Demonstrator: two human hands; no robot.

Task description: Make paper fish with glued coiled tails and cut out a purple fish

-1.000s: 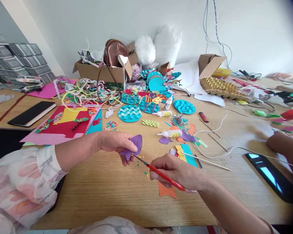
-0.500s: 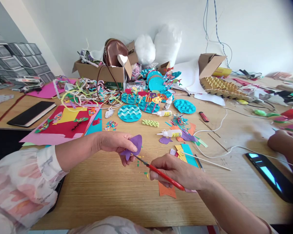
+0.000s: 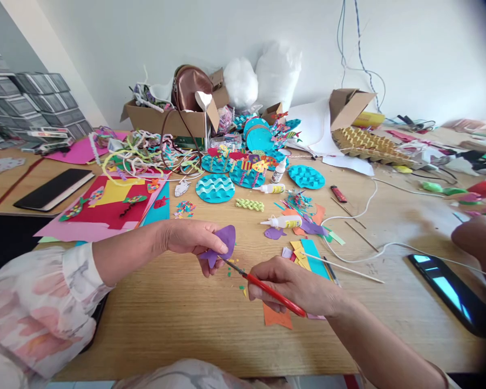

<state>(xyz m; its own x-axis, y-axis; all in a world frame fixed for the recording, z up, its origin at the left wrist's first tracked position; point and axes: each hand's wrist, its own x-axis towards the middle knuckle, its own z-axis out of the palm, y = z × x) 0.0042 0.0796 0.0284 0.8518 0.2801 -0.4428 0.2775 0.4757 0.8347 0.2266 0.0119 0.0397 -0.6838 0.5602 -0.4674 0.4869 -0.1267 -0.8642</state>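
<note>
A purple paper cutout (image 3: 227,237), rounded at its upper right end, is pinched in my left hand (image 3: 196,241) above the wooden table. My right hand (image 3: 285,283) is wrapped round the red handles of a pair of scissors (image 3: 273,294). The scissors point up and left, and their tip meets the lower edge of the purple paper beside my left fingers. Small green and yellow scraps (image 3: 243,290) lie beneath the blades. An orange paper piece (image 3: 277,317) rests partly under my right hand.
Beyond my hands lie glue bottles (image 3: 283,222), a purple paper fish (image 3: 274,233), blue wavy discs (image 3: 215,188) and red paper sheets (image 3: 105,208). A black phone (image 3: 449,292) and another person's hand (image 3: 470,240) are at the right. Boxes (image 3: 157,121) stand against the wall.
The other person's hand at the right edge has shifted slightly right. My hands, the scissors and the purple paper look almost unchanged.
</note>
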